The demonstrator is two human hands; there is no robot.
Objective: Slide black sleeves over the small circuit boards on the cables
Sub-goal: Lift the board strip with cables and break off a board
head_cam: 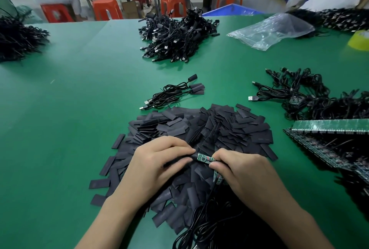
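A wide green table mat (79, 109) fills the view, in a workshop with orange plastic stools (106, 9) behind it at 12 o'clock. In the middle of the mat lies a big pile of flat black sleeves (209, 129), and both hands work over its near edge. The left hand (157, 166) has its fingers curled and pinches one flat black sleeve (180, 161) between thumb and fingertips. The right hand (243, 170) pinches the right end of a small green circuit board (204, 157), whose thin black cable (201, 212) runs down toward 6 o'clock. The left end of the board touches the mouth of the sleeve, or is just inside it; most of the board is bare. So I judge that the sliding step is only starting for this cable. The next move calls for keeping the sleeve mouth open and in line with the board, then pushing the two together until the green is covered. At 12 o'clock from the hands, a few sleeved cables (179, 93) lie together. At 3 o'clock, a tangle of unsleeved black cables (299, 93) waits.
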